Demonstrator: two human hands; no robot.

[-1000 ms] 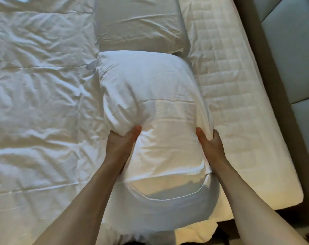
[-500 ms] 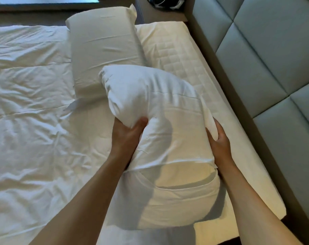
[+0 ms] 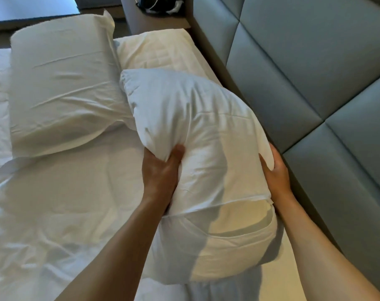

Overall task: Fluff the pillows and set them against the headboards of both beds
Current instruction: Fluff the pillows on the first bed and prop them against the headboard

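I hold a white pillow [image 3: 208,131] lifted over the bed, close to the grey padded headboard [image 3: 310,79] on the right. My left hand [image 3: 160,172] grips its left side, thumb dug into the fabric. My right hand [image 3: 276,172] grips its right edge, between pillow and headboard. A second white pillow [image 3: 63,83] lies flat on the bed at the upper left, its corner tucked behind the held one.
A crumpled white duvet [image 3: 50,203] covers the left of the bed. The quilted mattress cover [image 3: 160,51] shows at the head end. A nightstand [image 3: 154,20] with a dark object stands beyond the bed's far end.
I have lifted the pillow off the bed and swung it right toward the headboard. My view has tilted up, bringing the headboard and nightstand into sight.
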